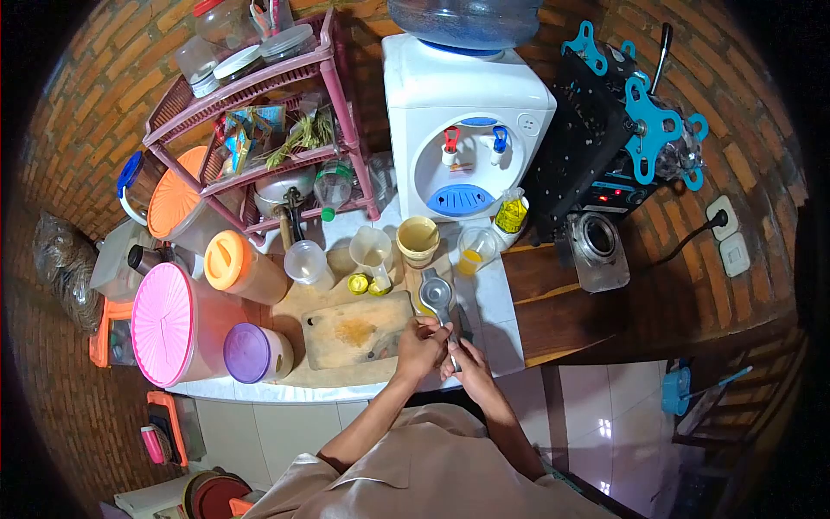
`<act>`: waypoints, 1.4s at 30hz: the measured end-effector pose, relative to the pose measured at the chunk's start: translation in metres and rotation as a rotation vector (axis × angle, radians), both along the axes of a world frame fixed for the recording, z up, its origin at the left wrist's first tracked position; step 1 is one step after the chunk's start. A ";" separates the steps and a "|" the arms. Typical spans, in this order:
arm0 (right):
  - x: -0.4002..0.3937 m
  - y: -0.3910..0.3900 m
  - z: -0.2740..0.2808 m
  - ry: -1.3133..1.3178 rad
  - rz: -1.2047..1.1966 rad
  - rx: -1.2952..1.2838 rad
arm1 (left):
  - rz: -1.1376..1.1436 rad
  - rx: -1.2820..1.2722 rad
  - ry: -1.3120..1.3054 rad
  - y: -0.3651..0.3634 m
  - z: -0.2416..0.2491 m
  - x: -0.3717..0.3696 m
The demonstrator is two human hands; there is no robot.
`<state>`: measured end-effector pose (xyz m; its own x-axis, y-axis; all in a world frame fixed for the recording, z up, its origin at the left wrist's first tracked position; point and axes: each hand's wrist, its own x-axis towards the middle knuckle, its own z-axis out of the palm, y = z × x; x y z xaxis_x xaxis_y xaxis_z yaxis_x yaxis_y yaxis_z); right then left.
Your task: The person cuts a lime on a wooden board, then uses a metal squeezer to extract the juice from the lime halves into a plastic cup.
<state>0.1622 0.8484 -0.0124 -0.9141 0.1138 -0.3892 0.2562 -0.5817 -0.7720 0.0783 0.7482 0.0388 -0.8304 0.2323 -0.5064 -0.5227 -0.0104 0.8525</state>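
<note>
A metal citrus squeezer (437,294) is held over the counter's front, its round cup pointing away from me. My right hand (469,367) is closed around its handle end. Close beside it, my left hand (421,348) has its fingers closed on the handle nearer the cup. Something yellow shows partly beneath the squeezer, mostly hidden. A wooden cutting board (346,333) with a wet patch lies left of my hands. Beyond it sit yellow-green citrus pieces (358,284), next to a clear measuring cup (372,250). A clear cup (476,251) holds orange-yellow liquid.
A cream tub (418,240) and a clear plastic cup (307,263) stand behind the board. Lidded canisters, including a pink-lidded one (164,324) and a purple-lidded one (248,353), line the left. A water dispenser (467,112) and a pink rack (337,95) stand at the back.
</note>
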 end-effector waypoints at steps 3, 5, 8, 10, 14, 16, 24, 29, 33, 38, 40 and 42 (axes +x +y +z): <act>0.001 -0.002 -0.003 -0.029 0.029 -0.001 | -0.049 0.074 -0.001 -0.002 -0.011 0.000; 0.000 0.001 -0.011 -0.026 0.057 0.000 | -0.069 0.064 0.047 -0.002 -0.029 -0.003; 0.002 0.007 -0.020 -0.007 0.147 -0.138 | -0.067 0.060 0.024 -0.003 -0.031 -0.004; 0.001 0.009 -0.016 -0.101 0.156 -0.153 | -0.050 0.070 -0.042 -0.004 -0.012 -0.008; 0.001 0.011 -0.003 -0.153 0.184 -0.092 | -0.051 0.160 -0.281 -0.010 0.010 -0.012; 0.000 0.011 -0.004 -0.138 0.193 -0.099 | -0.068 0.145 -0.239 -0.011 -0.011 -0.011; -0.001 0.011 -0.012 -0.058 0.190 -0.012 | 0.060 0.133 0.041 -0.004 -0.035 -0.003; -0.003 0.004 -0.004 -0.057 0.110 0.170 | 0.038 0.140 0.065 -0.002 -0.043 -0.005; -0.002 0.001 0.006 -0.040 0.033 0.139 | 0.022 0.131 0.077 0.000 -0.023 -0.004; 0.000 0.002 0.007 -0.043 0.039 0.154 | 0.008 0.100 0.085 0.000 -0.031 -0.004; 0.000 0.001 0.002 -0.026 0.015 0.157 | 0.007 0.070 0.113 0.001 -0.035 -0.004; 0.001 -0.003 0.003 -0.042 0.002 0.126 | 0.042 0.047 0.078 0.002 -0.044 -0.006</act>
